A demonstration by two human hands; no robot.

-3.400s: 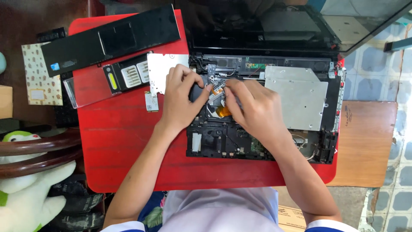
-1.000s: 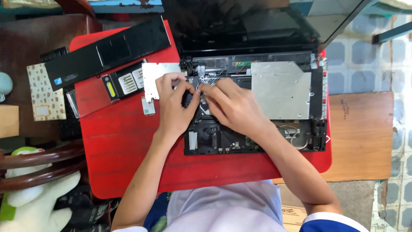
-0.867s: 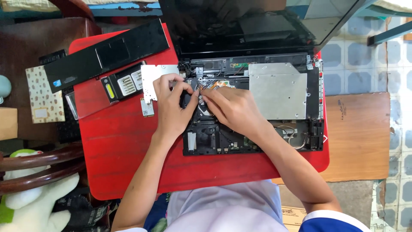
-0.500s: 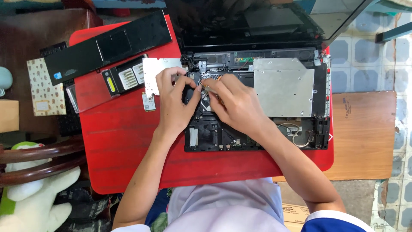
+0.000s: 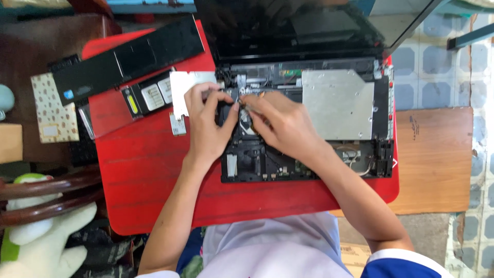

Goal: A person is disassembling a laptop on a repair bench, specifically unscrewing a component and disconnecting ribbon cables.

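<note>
An opened laptop (image 5: 309,123), with its keyboard and top cover removed so that the inner parts are bared, is seen lying on a red table (image 5: 154,175); its dark screen (image 5: 293,25) is tipped back at the far side. The left hand (image 5: 208,126) is laid over the left edge of the laptop's inside, its fingers bent and drawn together, the thumb and forefinger pressed toward a small part near the hinge; what is pinched between them cannot be told. The right hand (image 5: 283,126) is set just beside it, touching or nearly touching it, with the fingertips bunched on the same spot, and the small thing under them is hidden by the fingers. To the right of the hands a flat silver metal plate (image 5: 337,103) is seen fixed inside the laptop. Just left of the left hand a smaller silver plate (image 5: 185,90) is laid on the table. Farther left, a long black cover panel (image 5: 128,59) is laid slantwise at the table's far-left corner, and a black battery pack (image 5: 149,95) with pale labels is placed just below it. A spotted card (image 5: 51,108) is seen off the table's left edge, and a white and green soft toy (image 5: 36,231) lies at the lower left.
</note>
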